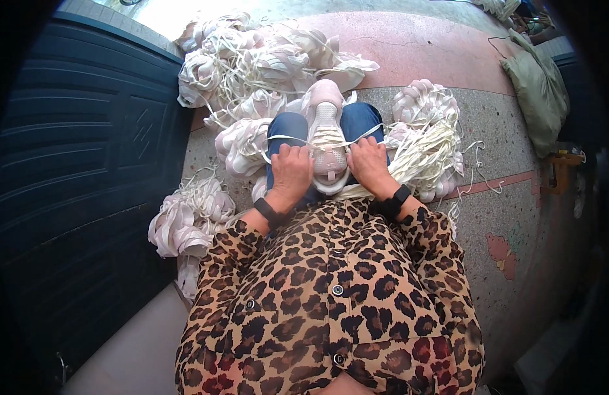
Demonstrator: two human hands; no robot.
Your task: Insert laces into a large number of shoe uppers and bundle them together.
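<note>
A pale pink and white shoe upper (325,115) lies between my knees, its toe pointing away from me and its tongue toward me. A cream shoelace (329,137) crosses its lacing area, and its two sides run outward to left and right. My left hand (291,171) is closed at the left edge of the upper, fingers curled on the lace's left side. On the other edge my right hand (369,164) is closed on the lace's right side. Both hands rest near my thighs; the fingertips are partly hidden.
A large heap of white and pink shoe uppers (252,62) lies ahead. More uppers (423,105) and a bundle of cream laces (426,155) lie on the right; another pile (189,220) sits left. A dark blue door (87,145) stands left, and a grey-green sack (536,92) right.
</note>
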